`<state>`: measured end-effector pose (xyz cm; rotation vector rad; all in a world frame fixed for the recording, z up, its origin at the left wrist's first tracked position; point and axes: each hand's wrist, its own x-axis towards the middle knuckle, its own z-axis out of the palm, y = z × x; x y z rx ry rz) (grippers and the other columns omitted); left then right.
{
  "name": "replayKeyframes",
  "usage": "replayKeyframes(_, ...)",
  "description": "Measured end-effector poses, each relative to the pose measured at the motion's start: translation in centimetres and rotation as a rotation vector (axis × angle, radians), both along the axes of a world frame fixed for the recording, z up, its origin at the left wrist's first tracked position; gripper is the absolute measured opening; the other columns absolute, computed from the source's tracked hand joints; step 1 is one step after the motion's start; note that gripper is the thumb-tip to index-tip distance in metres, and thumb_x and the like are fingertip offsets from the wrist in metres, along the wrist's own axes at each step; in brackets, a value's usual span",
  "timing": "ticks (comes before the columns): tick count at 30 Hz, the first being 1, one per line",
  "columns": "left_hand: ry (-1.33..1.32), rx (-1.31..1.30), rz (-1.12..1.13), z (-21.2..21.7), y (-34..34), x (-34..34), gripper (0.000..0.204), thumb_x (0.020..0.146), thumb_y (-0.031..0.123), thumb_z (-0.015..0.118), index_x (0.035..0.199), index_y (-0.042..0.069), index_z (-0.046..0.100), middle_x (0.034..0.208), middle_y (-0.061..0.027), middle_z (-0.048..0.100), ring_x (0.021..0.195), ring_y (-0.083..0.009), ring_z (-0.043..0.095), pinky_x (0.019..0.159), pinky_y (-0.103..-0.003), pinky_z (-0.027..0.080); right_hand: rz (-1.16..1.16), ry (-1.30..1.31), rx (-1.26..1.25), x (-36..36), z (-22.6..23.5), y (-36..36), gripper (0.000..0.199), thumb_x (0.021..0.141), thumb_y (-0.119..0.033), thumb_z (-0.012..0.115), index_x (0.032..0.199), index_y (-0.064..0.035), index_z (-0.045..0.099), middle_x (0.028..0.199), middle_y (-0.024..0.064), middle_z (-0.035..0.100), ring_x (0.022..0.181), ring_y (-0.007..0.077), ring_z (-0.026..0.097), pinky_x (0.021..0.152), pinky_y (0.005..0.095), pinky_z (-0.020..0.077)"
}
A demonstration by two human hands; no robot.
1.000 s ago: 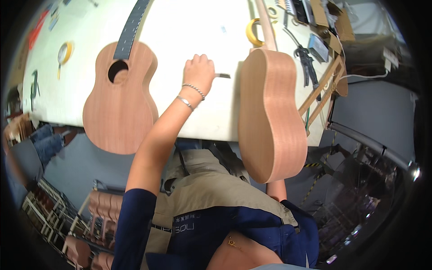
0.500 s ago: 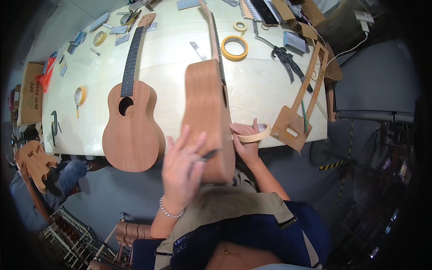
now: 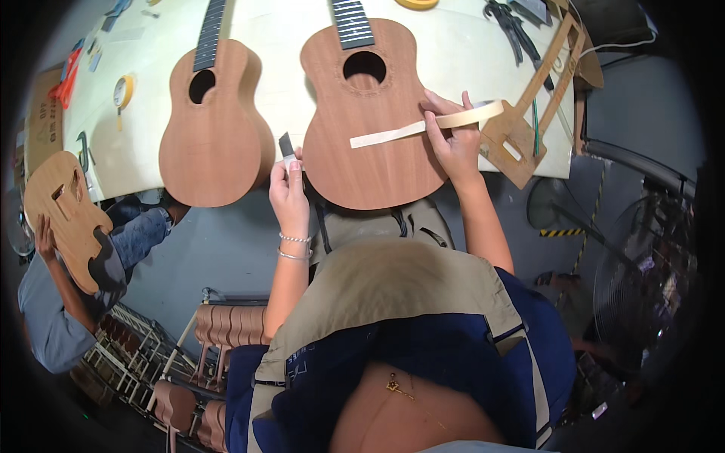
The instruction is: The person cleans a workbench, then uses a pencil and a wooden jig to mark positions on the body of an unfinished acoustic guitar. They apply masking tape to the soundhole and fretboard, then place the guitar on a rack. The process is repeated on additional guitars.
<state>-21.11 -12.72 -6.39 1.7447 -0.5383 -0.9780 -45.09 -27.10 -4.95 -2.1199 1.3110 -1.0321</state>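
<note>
A ukulele of plain brown wood lies face up before me, at the table's near edge. My right hand, beside its right flank, is closed on a roll of masking tape. From that roll a pale tape strip stretches left across the ukulele's top, below the soundhole. My left hand, at the ukulele's lower left side, pinches a small blade with a dark slanted tip pointing up. A second ukulele rests face up to the left.
The pale table carries a tape roll, a green clamp, black pliers-like tools and a flat wooden template. At far left a person holds a wooden guitar body. Racked instrument bodies stand behind, lower left.
The near ukulele has turned from its side to face up. A tape strip now extends over its top. My left hand has moved off its surface to its left side; the view has shifted.
</note>
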Motion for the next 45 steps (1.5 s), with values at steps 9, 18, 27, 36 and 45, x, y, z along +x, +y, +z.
replayKeyframes(9, -0.113, -0.068, -0.283, 5.7, -4.1, -5.4, 0.017, 0.081, 0.002, 0.067, 0.097, -0.004, 0.064, 0.075, -0.0040, 0.060, 0.062, -0.0077, 0.055, 0.058, -0.019, 0.045, -0.010, 0.233, -0.211, -0.8, -0.9, 0.9, 0.037, 0.075, -0.010, 0.068, 0.111, -0.0182, 0.065, 0.093, 0.0000, 0.066, 0.094, 0.0189, 0.061, 0.100, 0.0456, 0.0355)
replayKeyframes(18, 0.416, 0.187, -0.335, 5.4, -6.7, -6.7, 0.012, 0.085, 0.004, 0.064, 0.092, -0.002, 0.056, 0.082, -0.0052, 0.064, 0.068, -0.0066, 0.062, 0.058, -0.018, 0.050, -0.004, 0.244, -0.213, -0.8, -1.5, 0.8, 0.034, 0.072, -0.014, 0.068, 0.105, -0.0218, 0.067, 0.090, -0.0013, 0.065, 0.093, 0.0208, 0.060, 0.097, 0.0447, 0.0369)
replayKeyframes(27, 0.219, 0.251, -0.541, 4.9, -8.8, -8.2, 0.012, 0.088, 0.008, 0.061, 0.088, -0.003, 0.055, 0.066, -0.0042, 0.061, 0.059, -0.0073, 0.062, 0.053, -0.019, 0.050, 0.001, 0.175, -0.199, -0.9, -1.8, 0.6, 0.031, 0.070, -0.015, 0.070, 0.100, -0.0216, 0.068, 0.090, -0.0021, 0.064, 0.091, 0.0196, 0.060, 0.099, 0.0440, 0.0364)
replayKeyframes(36, 0.129, 0.308, -0.591, 5.2, -9.8, -8.9, 0.011, 0.087, 0.007, 0.060, 0.084, -0.002, 0.053, 0.065, -0.0042, 0.060, 0.057, -0.0079, 0.062, 0.049, -0.020, 0.050, 0.000, 0.193, -0.213, -1.0, -1.6, 0.8, 0.031, 0.071, -0.012, 0.068, 0.101, -0.0191, 0.067, 0.095, -0.0009, 0.064, 0.093, 0.0209, 0.060, 0.097, 0.0444, 0.0374)
replayKeyframes(45, 0.467, 0.168, -0.482, 4.3, -8.7, -5.8, 0.011, 0.086, 0.008, 0.062, 0.089, 0.001, 0.053, 0.068, -0.0039, 0.059, 0.060, -0.0101, 0.058, 0.055, -0.022, 0.048, 0.496, -0.032, -0.088, -0.8, 3.8, 6.4, 0.021, 0.061, -0.014, 0.065, 0.082, -0.0111, 0.062, 0.091, 0.0017, 0.061, 0.083, 0.0193, 0.057, 0.076, 0.0405, 0.0395)
